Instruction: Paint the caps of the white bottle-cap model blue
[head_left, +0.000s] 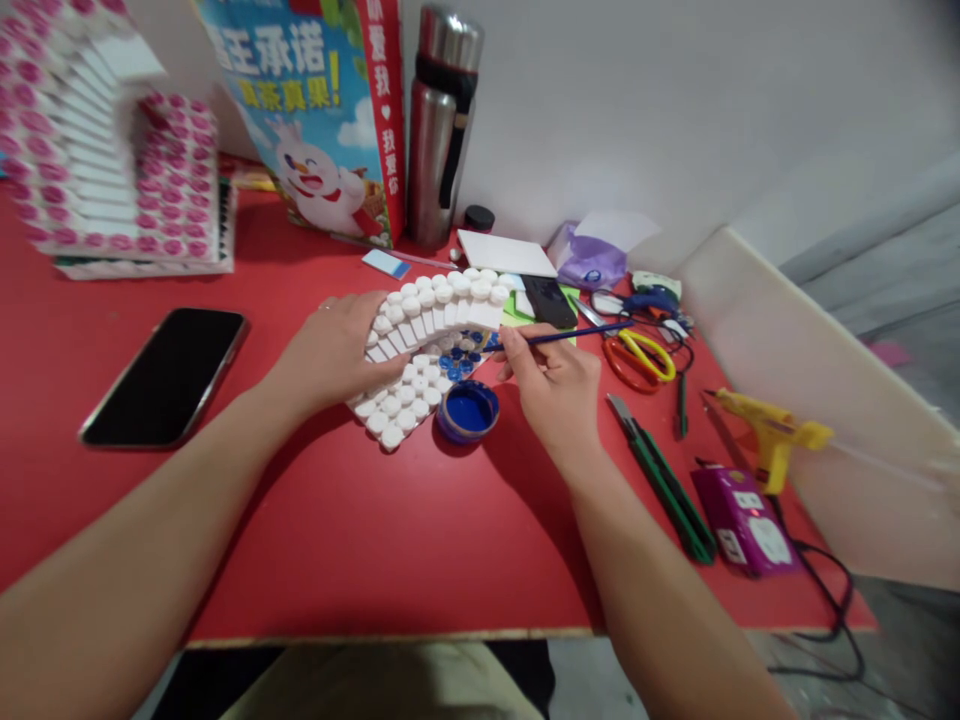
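My left hand (334, 345) rests on the left side of a white craft model (427, 330) made of rows of small round caps, fingers curled over its edge and holding it on the red table (337, 520). My right hand (551, 385) pinches a thin blue paintbrush (570, 335) whose tip reaches the model's blue-painted caps (459, 357). A small pot of blue paint (468, 410) sits just in front of the model, between both hands.
A black phone (166, 375) lies at left. A pink-dotted white model (112, 150), a printed box (315, 110) and a steel flask (439, 125) stand behind. Scissors (637, 355), a green utility knife (664, 480), a yellow glue gun (772, 435) and a purple power strip (742, 520) lie at right.
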